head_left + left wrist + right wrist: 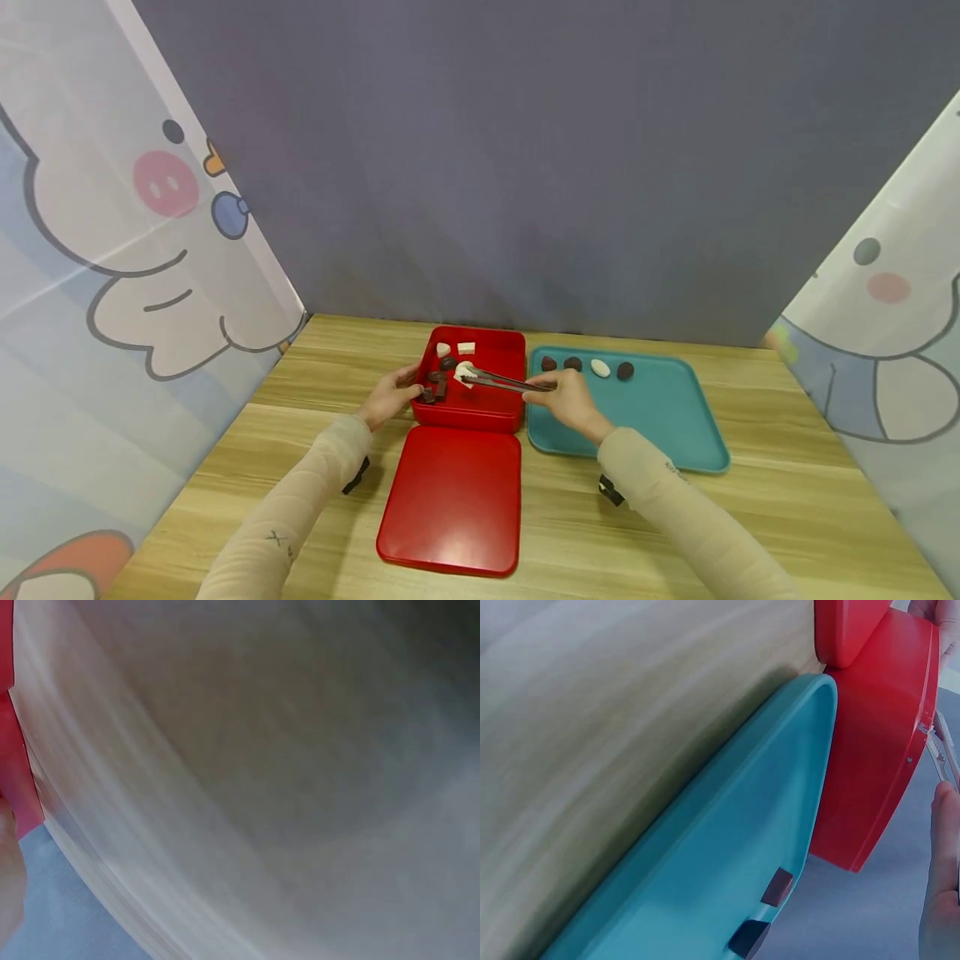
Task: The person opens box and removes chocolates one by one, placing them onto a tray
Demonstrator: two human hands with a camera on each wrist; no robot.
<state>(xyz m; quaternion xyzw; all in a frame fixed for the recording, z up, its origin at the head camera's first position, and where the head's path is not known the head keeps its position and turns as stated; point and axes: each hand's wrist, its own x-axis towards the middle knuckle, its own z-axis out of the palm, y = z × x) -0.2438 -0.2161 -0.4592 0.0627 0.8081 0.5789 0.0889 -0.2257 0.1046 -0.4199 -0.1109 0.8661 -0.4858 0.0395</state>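
Observation:
A red box (495,408) stands on the table with white and dark chocolates in it. The dark chocolates (441,389) lie along its left side, and a white piece (467,347) sits near the back. My left hand (390,396) grips the box's left wall, the thumb by the rim. My right hand (568,402) pinches a pair of dark tongs (504,382) that reach over the box's right wall. Their tips are at a white chocolate (464,367) in the middle; whether they clamp it I cannot tell. The left wrist view is mostly blurred.
A teal tray (652,425) lies right of the box, with a row of chocolates along its back, one of them a white oval (600,367). A flat red lid (453,500) lies in front of the box. Behind the wooden table (570,533) stands a grey panel (487,167).

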